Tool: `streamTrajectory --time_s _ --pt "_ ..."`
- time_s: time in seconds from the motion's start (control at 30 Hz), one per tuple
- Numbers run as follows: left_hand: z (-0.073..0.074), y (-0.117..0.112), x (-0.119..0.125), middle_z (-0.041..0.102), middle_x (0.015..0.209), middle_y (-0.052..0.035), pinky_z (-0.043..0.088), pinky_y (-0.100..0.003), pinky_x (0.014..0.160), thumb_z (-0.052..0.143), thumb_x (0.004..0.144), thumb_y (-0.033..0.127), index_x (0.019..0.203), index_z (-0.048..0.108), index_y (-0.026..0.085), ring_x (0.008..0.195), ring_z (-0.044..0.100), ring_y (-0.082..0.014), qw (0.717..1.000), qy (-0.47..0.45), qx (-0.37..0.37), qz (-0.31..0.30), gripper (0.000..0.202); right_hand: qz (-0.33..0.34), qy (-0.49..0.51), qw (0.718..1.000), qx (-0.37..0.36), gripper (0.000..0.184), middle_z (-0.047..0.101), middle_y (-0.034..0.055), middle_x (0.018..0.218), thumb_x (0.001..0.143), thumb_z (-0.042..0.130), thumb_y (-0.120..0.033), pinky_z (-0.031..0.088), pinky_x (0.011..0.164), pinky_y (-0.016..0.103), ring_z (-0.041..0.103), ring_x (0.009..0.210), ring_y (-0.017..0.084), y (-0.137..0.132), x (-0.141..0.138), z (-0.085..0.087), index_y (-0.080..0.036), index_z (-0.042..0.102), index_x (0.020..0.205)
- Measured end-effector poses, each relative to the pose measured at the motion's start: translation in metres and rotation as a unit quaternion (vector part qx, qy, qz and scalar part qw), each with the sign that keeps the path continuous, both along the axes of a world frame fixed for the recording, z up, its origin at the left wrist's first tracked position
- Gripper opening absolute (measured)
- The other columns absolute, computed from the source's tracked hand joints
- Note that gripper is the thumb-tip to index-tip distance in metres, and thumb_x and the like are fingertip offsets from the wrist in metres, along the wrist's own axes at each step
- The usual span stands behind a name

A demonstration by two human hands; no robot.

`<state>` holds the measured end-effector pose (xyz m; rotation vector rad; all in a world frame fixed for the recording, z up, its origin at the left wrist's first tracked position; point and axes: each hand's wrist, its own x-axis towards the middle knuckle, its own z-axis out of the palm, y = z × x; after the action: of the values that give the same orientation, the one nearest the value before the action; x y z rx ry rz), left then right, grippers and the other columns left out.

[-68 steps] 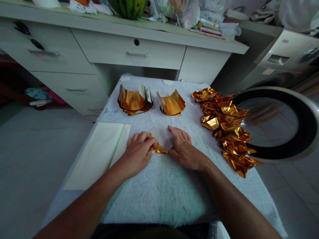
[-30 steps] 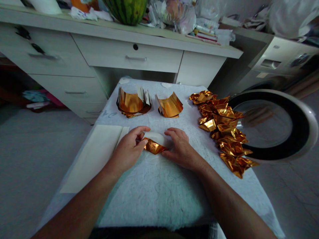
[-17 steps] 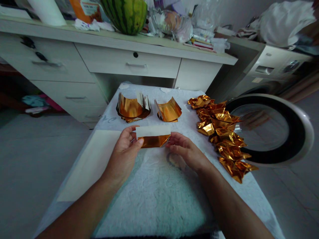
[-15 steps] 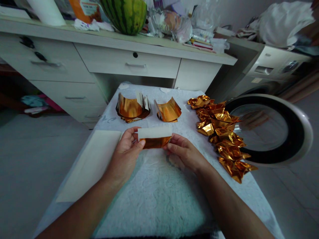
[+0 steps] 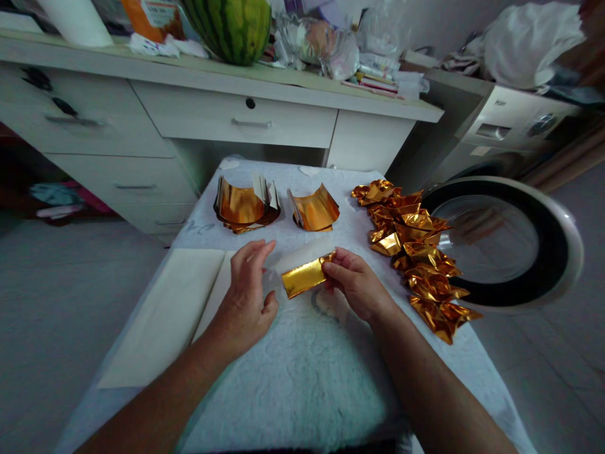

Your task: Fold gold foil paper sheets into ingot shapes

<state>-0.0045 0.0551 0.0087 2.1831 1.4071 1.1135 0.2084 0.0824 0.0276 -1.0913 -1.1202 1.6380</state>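
Pinched at its right end by my right hand point(image 5: 352, 280), a folded strip of gold foil paper point(image 5: 305, 277) hangs above the cloth. A pale white paper edge shows just behind the strip. My left hand point(image 5: 253, 287) is apart from the foil, to its left, with thumb and fingers spread and nothing in them. Beyond my hands lie two curved stacks of gold foil sheets, a larger left stack point(image 5: 241, 205) and a smaller right stack point(image 5: 314, 208). Several crumpled, folded gold foil pieces point(image 5: 418, 255) lie in a row on the right.
White sheets point(image 5: 161, 309) lie at the table's left side, partly under my left arm. The table is covered with a pale blue cloth point(image 5: 302, 372). An open washing machine door point(image 5: 553, 290) stands at the right edge. Behind is a counter with drawers, bearing a watermelon point(image 5: 231, 28).
My left hand has let go of the foil paper and opened to its left. The strip has turned from its white-edged side to a shiny gold face, tilted, in my right hand.
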Motion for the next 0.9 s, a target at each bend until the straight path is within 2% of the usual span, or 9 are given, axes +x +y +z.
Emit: streamTrajectory --time_s 0.07,0.13,0.27,0.33,0.4,0.5,0.7,0.9 --pt "0.000 0.000 -0.001 0.029 0.143 -0.0113 0.046 -0.053 0.104 0.056 0.076 0.003 0.145 0.022 0.033 0.134 0.035 -0.0323 0.996 0.068 0.049 0.006 0.082 0.023 -0.009 1.000 0.004 0.024 0.053 -0.0043 0.062 0.076 0.070 -0.038 0.034 0.049 0.021 0.043 0.052 0.008 0.000 0.000 0.001 -0.018 0.059 0.081" --pt "0.003 -0.002 -0.001 0.034 0.139 -0.0101 0.043 -0.055 0.106 0.056 0.078 0.002 0.137 0.034 0.033 0.132 0.038 -0.0323 0.991 0.110 0.082 0.003 0.070 0.041 -0.008 0.999 0.009 0.026 0.054 -0.0043 0.064 0.076 0.071 -0.039 0.033 0.049 0.020 0.043 0.052 0.008 0.000 0.000 0.002 -0.018 0.057 0.085" --pt "0.007 -0.003 -0.001 0.051 0.124 -0.0078 0.046 -0.051 0.100 0.055 0.082 0.003 0.112 0.055 0.027 0.119 0.048 -0.0296 0.977 0.153 0.139 -0.044 0.039 0.042 -0.003 0.999 0.009 0.045 0.061 -0.0048 0.075 0.076 0.073 -0.038 0.037 0.052 0.021 0.052 0.058 0.010 0.000 0.000 -0.004 -0.023 0.046 0.109" --pt "0.008 -0.004 0.000 0.059 0.115 -0.0072 0.048 -0.050 0.095 0.055 0.086 0.007 0.101 0.059 0.024 0.110 0.053 -0.0286 0.970 0.168 0.156 -0.074 0.023 0.033 -0.046 0.998 0.029 0.048 0.059 -0.0076 0.071 0.077 0.070 -0.036 0.036 0.051 0.020 0.051 0.055 0.010 0.001 0.000 -0.010 -0.025 0.039 0.112" --pt "0.007 -0.004 0.002 0.064 0.106 -0.0066 0.050 -0.048 0.089 0.054 0.090 0.011 0.094 0.062 0.021 0.102 0.056 -0.0269 0.965 0.182 0.158 -0.105 0.013 0.024 -0.122 0.990 0.069 0.042 0.055 -0.0098 0.066 0.079 0.065 -0.032 0.033 0.049 0.020 0.048 0.052 0.010 0.002 -0.001 -0.016 -0.025 0.038 0.110" --pt "0.004 -0.005 0.005 0.067 0.097 -0.0062 0.052 -0.042 0.085 0.051 0.094 0.013 0.094 0.063 0.017 0.095 0.059 -0.0237 0.960 0.192 0.138 -0.151 0.013 0.024 -0.248 0.959 0.135 0.032 0.052 -0.0101 0.063 0.081 0.059 -0.024 0.031 0.050 0.021 0.048 0.053 0.011 0.002 -0.004 -0.021 -0.025 0.041 0.107" --pt "-0.005 -0.009 0.010 0.067 0.092 -0.0066 0.055 -0.038 0.081 0.049 0.094 0.010 0.095 0.063 0.015 0.090 0.063 -0.0224 0.951 0.227 0.087 -0.189 0.015 0.010 -0.378 0.907 0.184 0.045 0.056 -0.0077 0.069 0.082 0.059 -0.018 0.036 0.058 0.025 0.052 0.059 0.014 -0.002 -0.011 -0.019 -0.023 0.038 0.122" --pt "-0.006 -0.010 0.009 0.069 0.091 -0.0053 0.056 -0.035 0.079 0.049 0.092 0.010 0.093 0.062 0.018 0.088 0.066 -0.0206 0.962 0.192 0.044 -0.187 0.016 0.020 -0.510 0.816 0.272 0.008 0.061 0.0055 0.089 0.081 0.064 -0.013 0.041 0.077 0.031 0.054 0.087 0.020 -0.002 -0.013 -0.019 -0.018 0.061 0.088"
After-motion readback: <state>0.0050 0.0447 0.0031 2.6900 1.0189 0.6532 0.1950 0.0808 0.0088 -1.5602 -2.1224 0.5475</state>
